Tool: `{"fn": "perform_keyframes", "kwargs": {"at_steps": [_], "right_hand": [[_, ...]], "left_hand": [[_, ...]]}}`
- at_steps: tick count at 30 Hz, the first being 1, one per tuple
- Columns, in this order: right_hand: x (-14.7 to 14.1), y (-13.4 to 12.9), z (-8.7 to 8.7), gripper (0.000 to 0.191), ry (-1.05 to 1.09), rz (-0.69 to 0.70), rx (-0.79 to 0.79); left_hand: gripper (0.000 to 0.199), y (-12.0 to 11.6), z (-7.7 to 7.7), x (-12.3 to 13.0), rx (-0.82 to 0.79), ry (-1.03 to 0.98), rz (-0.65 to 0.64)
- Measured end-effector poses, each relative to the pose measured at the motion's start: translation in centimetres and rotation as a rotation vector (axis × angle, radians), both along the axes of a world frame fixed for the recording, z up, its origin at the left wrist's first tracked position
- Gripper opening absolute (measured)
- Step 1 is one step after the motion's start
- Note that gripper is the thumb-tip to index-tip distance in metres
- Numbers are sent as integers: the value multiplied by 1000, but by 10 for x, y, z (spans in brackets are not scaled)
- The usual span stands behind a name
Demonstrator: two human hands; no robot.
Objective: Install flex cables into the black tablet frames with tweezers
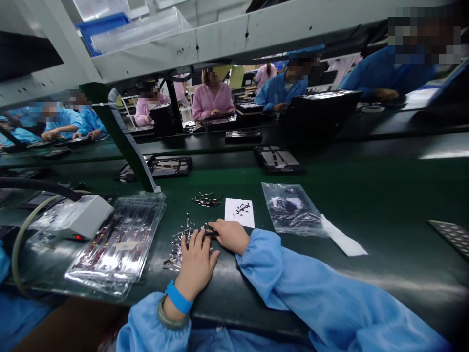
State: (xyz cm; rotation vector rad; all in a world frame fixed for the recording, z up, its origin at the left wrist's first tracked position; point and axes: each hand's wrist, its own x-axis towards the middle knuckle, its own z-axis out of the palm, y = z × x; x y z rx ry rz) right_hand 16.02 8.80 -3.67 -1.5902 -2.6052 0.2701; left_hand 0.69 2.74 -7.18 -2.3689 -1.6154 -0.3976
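Observation:
My left hand (196, 261), with a blue band at its wrist, lies palm down with fingers spread over the right part of a pile of small metallic and black parts (175, 252). My right hand (231, 235) is beside it, fingers bent around the end of a dark item (211, 234) near the left fingertips; what that item is cannot be made out. Behind the hands are a small bunch of dark, thin parts (207, 199) and a white sheet (229, 210) with several small black pieces on it.
Clear trays (124, 244) holding parts and a white box (86, 215) with a red light stand at left. A plastic bag (289, 208) and a white strip (344, 237) lie to the right. Flat black devices (278, 159) sit farther back. A slanted post (120, 137) rises behind the trays; people work opposite.

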Motion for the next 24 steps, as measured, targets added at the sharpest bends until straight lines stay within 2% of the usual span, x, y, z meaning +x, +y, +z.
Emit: {"fn": "perform_keyframes", "kwargs": {"at_steps": [4, 9, 14, 19, 22, 24], "right_hand": [[4, -4, 9, 44, -65, 2, -3], [15, -5, 15, 45, -141, -81, -26], [3, 16, 14, 43, -141, -141, -29], [-6, 39, 24, 29, -55, -244, 6], [12, 53, 41, 28, 25, -354, 41], [37, 68, 56, 28, 78, -479, 60]], "left_hand": [[45, 1, 2, -3, -3, -9, 39], [47, 3, 5, -14, -52, -38, 88], [47, 9, 5, -29, -109, -54, 78], [46, 27, 10, -48, -147, -46, -25], [46, 41, 12, -59, -158, -50, -95], [47, 48, 11, -65, -140, -60, -136]]}}
